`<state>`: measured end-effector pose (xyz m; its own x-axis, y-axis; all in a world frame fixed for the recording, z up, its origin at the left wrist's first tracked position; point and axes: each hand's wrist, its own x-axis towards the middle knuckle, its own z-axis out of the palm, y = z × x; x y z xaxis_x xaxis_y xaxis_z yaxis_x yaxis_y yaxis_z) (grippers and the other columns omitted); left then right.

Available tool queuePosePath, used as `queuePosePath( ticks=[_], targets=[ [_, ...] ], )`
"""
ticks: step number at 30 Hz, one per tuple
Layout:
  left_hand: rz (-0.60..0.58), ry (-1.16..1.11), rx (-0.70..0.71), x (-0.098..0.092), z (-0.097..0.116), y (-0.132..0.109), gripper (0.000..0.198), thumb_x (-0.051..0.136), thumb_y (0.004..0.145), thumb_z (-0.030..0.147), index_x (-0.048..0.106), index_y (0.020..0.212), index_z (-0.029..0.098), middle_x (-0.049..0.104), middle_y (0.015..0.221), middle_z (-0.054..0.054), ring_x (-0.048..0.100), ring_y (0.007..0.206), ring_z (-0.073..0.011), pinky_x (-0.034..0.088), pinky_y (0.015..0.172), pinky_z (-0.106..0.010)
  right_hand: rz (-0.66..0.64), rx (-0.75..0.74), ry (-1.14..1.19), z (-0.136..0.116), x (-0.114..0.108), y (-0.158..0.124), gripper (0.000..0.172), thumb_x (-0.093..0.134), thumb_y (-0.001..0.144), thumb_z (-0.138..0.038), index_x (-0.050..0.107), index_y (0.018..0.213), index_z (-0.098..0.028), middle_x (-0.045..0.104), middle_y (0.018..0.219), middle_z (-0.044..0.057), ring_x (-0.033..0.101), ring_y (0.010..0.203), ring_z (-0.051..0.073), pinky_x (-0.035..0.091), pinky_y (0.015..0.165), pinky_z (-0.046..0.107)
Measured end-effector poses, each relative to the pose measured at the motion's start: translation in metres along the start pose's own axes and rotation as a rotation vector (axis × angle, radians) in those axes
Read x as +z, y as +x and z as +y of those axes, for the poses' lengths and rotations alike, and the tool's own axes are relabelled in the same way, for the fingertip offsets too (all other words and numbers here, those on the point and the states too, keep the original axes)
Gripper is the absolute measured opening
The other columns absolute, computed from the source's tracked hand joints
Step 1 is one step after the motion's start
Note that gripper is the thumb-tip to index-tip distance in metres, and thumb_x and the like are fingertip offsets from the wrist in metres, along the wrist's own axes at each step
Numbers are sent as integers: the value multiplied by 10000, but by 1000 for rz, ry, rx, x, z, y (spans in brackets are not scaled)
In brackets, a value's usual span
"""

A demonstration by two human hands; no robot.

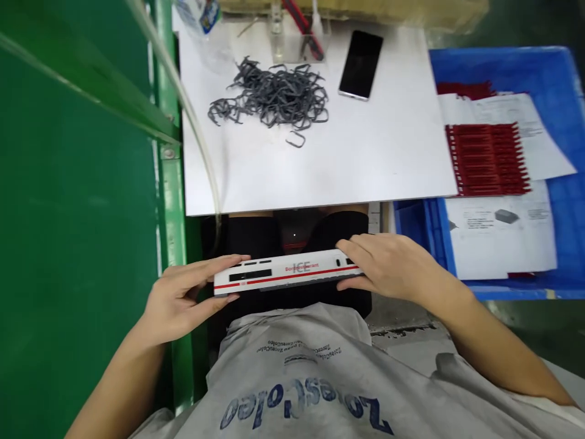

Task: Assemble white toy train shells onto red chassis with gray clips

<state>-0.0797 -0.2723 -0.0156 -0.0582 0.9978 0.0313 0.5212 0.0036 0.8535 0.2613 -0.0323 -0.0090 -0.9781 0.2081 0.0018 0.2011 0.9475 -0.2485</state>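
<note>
A white model train carriage with a red stripe and "ICE" lettering is held lengthwise above my lap, short of the table's front edge. My left hand grips its left end, fingers along the top edge and thumb below. Around the right end, my right hand is closed, covering that tip of the carriage. Beyond the carriage, on the white tabletop, lies a tangled pile of dark grey curved plastic clips. One loose clip sits just in front of the pile.
A phone lies at the table's back right. A clear holder with tools stands behind the pile. On the right, a blue crate holds dark red parts and printed sheets. A green frame post and a pale hose run along the left.
</note>
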Motion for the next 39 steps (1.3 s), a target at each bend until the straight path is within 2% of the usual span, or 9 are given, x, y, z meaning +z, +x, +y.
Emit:
queuePosePath(
  ticks=[4,7,11,15,18,23,27,31,39],
  targets=[
    [41,-92,66,-7,8,4,567,851,962,158,762,1486,353,858,1348,-63,882,1014,-240,745,831,-291,43,-1,93,2,3,0,576,474,1134,-724,721,1179,-206,722,812,66,619,649,222,365,570,357],
    [197,-273,37,-2,9,8,520,907,958,380,754,1451,319,882,1247,-99,880,1011,-288,757,836,-373,65,58,370,-19,16,13,612,466,1123,-755,717,1196,-201,779,890,79,687,716,224,442,606,332],
    [282,-553,-70,35,14,15,1062,848,790,898,521,1602,297,773,1399,-218,813,1218,-416,738,900,-556,26,99,1092,-82,55,48,830,315,1057,-921,711,1204,-206,796,961,62,720,772,208,557,684,311],
    [218,-969,-26,70,11,17,513,837,959,659,535,1164,299,713,757,27,758,618,-202,635,578,-308,-263,-61,1118,-105,72,84,646,494,1082,-825,750,1089,-233,818,1044,61,755,871,210,581,755,297],
    [202,-1041,-105,70,-5,15,462,872,970,454,446,982,276,555,582,124,526,396,-91,515,492,-227,-187,-59,827,-60,50,105,472,653,1094,-656,787,1174,-210,828,1196,101,778,1021,238,598,872,323],
    [30,-1060,-368,61,-30,17,631,1005,794,583,493,920,238,598,572,72,516,414,-103,460,474,-241,376,220,447,71,13,149,233,653,1077,-277,803,1238,-200,783,1237,128,720,912,231,590,903,397],
    [-38,-1148,-453,62,-34,18,707,854,838,827,612,985,179,653,621,9,580,469,-133,476,490,-245,265,162,384,135,11,189,209,700,993,-243,820,1158,-199,733,1218,128,653,805,216,577,837,411],
    [4,-1136,-489,60,-32,18,690,781,914,825,658,1018,155,695,680,-21,647,521,-154,511,509,-243,150,75,313,138,11,203,128,643,1027,-270,756,1008,-212,673,1085,106,640,870,246,562,843,408],
    [-43,-1229,-554,60,-28,21,692,777,891,855,603,890,185,667,596,-12,599,433,-145,449,417,-221,198,156,36,118,-19,170,191,465,1121,-279,650,1098,-236,709,1029,112,676,945,303,553,850,431]
  ],
)
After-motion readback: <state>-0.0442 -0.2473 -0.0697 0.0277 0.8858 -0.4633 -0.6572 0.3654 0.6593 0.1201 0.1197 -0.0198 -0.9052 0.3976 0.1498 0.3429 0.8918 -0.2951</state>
